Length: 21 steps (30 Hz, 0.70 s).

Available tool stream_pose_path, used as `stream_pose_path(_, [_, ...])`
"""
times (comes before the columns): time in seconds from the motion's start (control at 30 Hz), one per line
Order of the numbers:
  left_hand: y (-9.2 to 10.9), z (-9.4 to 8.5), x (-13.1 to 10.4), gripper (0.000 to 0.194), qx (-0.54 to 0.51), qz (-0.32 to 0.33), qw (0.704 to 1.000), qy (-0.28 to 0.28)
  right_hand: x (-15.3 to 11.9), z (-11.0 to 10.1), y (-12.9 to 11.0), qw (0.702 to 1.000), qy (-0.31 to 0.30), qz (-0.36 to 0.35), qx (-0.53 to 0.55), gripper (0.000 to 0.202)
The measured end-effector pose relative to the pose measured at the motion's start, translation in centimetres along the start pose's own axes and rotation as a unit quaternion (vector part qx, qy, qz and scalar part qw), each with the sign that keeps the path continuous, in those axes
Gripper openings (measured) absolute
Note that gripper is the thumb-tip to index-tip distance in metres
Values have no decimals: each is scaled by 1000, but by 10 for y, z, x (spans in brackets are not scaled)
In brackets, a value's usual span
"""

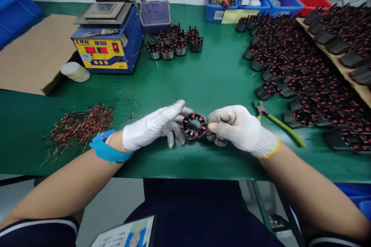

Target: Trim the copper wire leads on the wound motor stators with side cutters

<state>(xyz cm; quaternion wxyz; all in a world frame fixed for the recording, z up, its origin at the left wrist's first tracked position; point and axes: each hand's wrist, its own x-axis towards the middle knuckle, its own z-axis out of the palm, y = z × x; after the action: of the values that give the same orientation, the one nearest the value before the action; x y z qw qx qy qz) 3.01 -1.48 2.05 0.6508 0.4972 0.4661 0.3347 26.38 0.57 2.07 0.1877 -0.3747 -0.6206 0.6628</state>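
Observation:
A round motor stator (195, 126) with copper windings and an open centre sits between my gloved hands, near the front of the green table. My right hand (236, 128), in a white knit glove with a bare thumb tip, pinches its right edge. On the other side my left hand (162, 123), in a white glove with a blue band at the wrist, rests its fingers by the stator's left edge. Those fingers are stretched and apart. Thin wire ends stick out at the stator's sides. Green-handled cutters (285, 129) lie just right of my right hand.
Cut copper wire pieces (84, 125) lie at the left. Behind them stand a blue and yellow soldering unit (106, 54), a white round container (75, 71) and cardboard (31, 54). Several stators (174, 42) stand mid-back. Many more (295, 73) fill the right; bins (220, 11) line the back.

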Motion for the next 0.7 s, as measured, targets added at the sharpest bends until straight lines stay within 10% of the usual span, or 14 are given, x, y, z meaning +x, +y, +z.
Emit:
stream_pose_path(0.13, [14, 7, -10, 52, -28, -118, 984, -133, -2, -1, -4, 999, -10, -9, 48, 24])
stream_pose_path(0.3, [9, 19, -20, 48, 76, 171, 982, -22, 0, 2, -4, 993, -5, 6, 115, 25])
stream_pose_path(0.5, [2, 18, -29, 27, 394, 539, 745, 5, -3, 5, -7, 987, -7, -14, 161, 26])
stream_pose_path(0.57, [4, 18, -27, 20, 345, 515, 775, 120, -5, 6, -8, 990, -3, -17, 142, 26])
stream_pose_path(0.63, [7, 18, -23, 26, 201, 344, 899, 180, -7, 7, -8, 993, 6, -37, 113, 26])
stream_pose_path(0.7, [11, 17, -18, 55, 59, 73, 995, 33, -8, 8, -7, 995, 17, -60, 81, 26])
